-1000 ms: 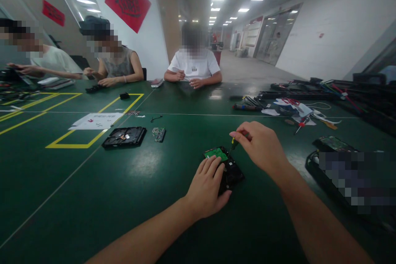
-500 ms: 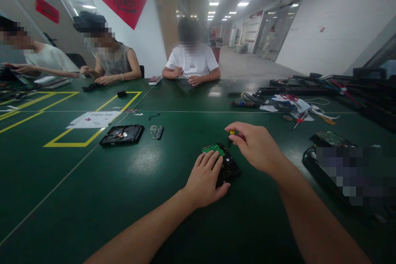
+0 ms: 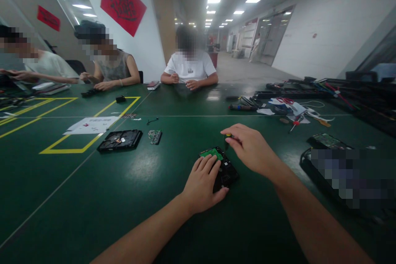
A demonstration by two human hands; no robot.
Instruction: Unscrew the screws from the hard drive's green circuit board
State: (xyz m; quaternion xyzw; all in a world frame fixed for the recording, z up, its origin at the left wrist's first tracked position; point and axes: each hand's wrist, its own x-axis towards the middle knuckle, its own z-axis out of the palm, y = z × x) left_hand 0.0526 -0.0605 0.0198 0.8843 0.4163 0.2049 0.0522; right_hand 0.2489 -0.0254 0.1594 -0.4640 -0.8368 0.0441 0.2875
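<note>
A black hard drive [image 3: 230, 173] with a green circuit board [image 3: 216, 152] lies flat on the table in front of me. My left hand [image 3: 204, 181] rests across its left side, fingers stretched over the board and thumb at the near edge. Above the drive's far right edge, my right hand [image 3: 249, 144] pinches a small screwdriver [image 3: 228, 139] with a yellow-and-dark handle. The screwdriver points down at the drive; its tip is too small to make out.
Left of the drive lie a loose circuit board [image 3: 155, 136] and another black hard drive [image 3: 120, 140], near a paper sheet [image 3: 91, 125]. A red screwdriver [image 3: 296, 123], cables and black frames [image 3: 284, 93] lie at right. Several people sit across the green table [image 3: 102, 198].
My right hand has shifted its fingers on the screwdriver handle, forefinger now over its top. My left hand keeps its place on the hard drive. The whole view has moved slightly.
</note>
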